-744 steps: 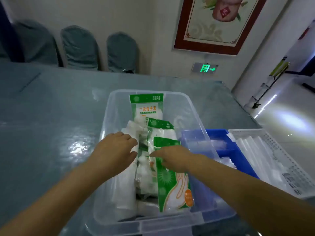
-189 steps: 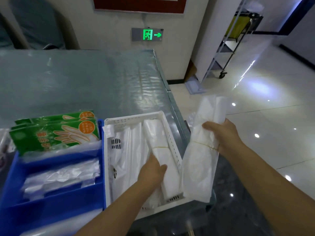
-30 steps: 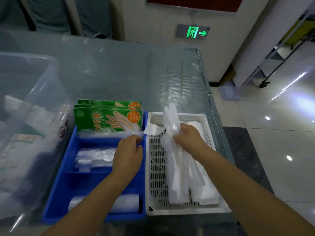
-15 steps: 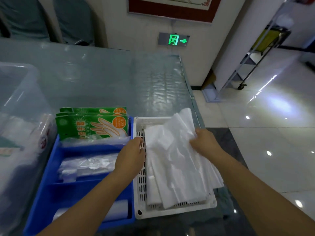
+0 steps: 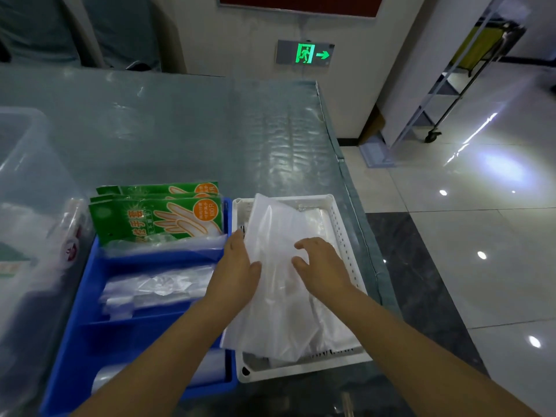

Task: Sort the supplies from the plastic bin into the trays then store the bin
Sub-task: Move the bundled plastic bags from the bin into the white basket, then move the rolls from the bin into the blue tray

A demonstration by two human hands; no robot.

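A white perforated tray [image 5: 346, 236] stands at the table's right edge, filled with white plastic bags [image 5: 279, 311]. My left hand [image 5: 237, 269] lies flat against the left side of the bag stack, fingers straight. My right hand [image 5: 322, 263] presses on top of the bags with spread, slightly bent fingers. To the left sits a blue divided tray [image 5: 90, 335] holding green glove packets [image 5: 156, 218] at its far end and clear bags [image 5: 156, 288] in the middle. The clear plastic bin [image 5: 27, 182] stands at the far left with supplies still visible inside.
The table's right edge [image 5: 355, 212] runs just beside the white tray, with shiny floor beyond. A metal cart [image 5: 457, 82] stands by the wall at the right. Chairs [image 5: 120, 31] line the table's far side.
The white bags have been laid down flatter in the white tray. My right hand has let go of their top edge and now presses on them; my left hand moved onto the stack's side.
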